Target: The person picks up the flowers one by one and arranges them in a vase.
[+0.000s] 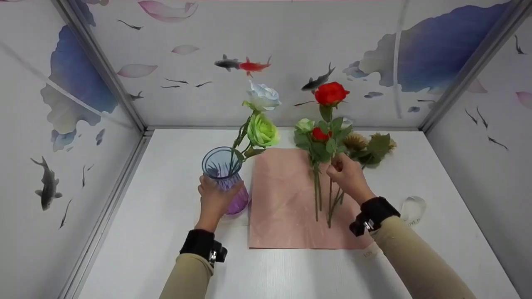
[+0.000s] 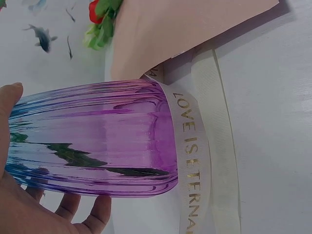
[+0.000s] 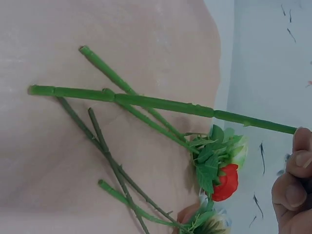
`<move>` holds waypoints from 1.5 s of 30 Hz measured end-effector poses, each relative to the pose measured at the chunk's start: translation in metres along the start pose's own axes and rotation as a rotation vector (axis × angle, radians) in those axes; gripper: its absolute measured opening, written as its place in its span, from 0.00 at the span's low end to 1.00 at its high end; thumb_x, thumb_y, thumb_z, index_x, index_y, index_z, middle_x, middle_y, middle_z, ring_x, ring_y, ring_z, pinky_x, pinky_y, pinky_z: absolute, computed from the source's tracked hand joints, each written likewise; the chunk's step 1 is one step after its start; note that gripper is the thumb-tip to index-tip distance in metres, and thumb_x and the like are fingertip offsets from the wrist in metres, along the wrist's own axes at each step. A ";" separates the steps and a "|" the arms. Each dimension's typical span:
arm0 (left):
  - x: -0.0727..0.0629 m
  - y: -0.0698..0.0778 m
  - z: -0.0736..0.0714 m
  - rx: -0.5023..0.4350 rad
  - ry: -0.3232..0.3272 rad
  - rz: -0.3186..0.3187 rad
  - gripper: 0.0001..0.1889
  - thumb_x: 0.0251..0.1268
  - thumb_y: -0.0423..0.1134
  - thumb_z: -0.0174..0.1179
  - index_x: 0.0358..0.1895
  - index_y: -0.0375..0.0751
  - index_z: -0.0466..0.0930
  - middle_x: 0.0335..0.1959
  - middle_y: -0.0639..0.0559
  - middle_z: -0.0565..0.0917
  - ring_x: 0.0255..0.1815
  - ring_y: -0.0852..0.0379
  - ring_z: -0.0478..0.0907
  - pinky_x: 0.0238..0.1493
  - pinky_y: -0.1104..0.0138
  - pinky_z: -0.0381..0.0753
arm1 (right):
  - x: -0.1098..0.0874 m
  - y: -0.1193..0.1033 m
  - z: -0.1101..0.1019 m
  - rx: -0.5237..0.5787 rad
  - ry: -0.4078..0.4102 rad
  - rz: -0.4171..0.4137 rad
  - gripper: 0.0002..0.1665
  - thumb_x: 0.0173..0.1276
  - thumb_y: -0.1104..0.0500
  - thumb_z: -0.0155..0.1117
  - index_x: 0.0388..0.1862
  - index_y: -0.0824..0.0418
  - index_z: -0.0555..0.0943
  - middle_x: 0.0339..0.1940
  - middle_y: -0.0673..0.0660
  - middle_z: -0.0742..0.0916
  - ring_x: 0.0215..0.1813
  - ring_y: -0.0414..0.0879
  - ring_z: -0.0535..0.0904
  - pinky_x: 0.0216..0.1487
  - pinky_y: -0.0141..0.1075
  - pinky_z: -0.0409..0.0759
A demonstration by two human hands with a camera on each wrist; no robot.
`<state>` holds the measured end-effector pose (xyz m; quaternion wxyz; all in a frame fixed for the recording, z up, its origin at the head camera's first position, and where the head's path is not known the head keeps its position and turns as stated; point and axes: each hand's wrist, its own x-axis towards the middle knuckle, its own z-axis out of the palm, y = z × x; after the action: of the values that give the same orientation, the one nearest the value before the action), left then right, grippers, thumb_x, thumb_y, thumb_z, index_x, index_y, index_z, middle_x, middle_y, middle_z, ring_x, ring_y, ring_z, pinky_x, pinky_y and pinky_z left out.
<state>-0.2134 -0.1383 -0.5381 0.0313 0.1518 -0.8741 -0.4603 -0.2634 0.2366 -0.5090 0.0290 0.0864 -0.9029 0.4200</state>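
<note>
My left hand [image 1: 217,200] grips a ribbed glass vase [image 1: 237,202], blue at the rim and purple at the base. Fingers and thumb lie around its side in the left wrist view. A pale blue-white rose [image 1: 264,96] and a green rose [image 1: 262,130] stand in the vase, leaning right. My right hand [image 1: 351,176] pinches the green stem [image 3: 165,106] of a red rose [image 1: 331,94], held upright above the pink paper. Below it lie another red flower [image 3: 225,183], a pale green flower [image 1: 305,124] and brownish flowers [image 1: 355,142], their stems crossing on the paper.
A pink wrapping sheet [image 1: 282,207] covers the middle of the white table [image 1: 166,232]. A cream ribbon with gold letters [image 2: 187,146] runs by the vase base; a loop of ribbon [image 1: 413,207] lies at right. Printed panels [image 1: 282,37] wall in the back and sides.
</note>
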 end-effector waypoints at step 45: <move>-0.001 0.001 0.000 0.017 0.016 0.034 0.63 0.56 0.63 0.70 0.80 0.34 0.38 0.74 0.30 0.53 0.72 0.32 0.56 0.66 0.35 0.69 | 0.001 -0.070 -0.016 1.108 -0.049 -0.218 0.06 0.80 0.62 0.57 0.45 0.65 0.79 0.31 0.61 0.90 0.19 0.49 0.70 0.27 0.36 0.74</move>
<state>-0.2126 -0.1373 -0.5369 0.0444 0.1410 -0.8802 -0.4511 -0.2524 0.2042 -0.4458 0.0013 0.1911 -0.5339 0.8237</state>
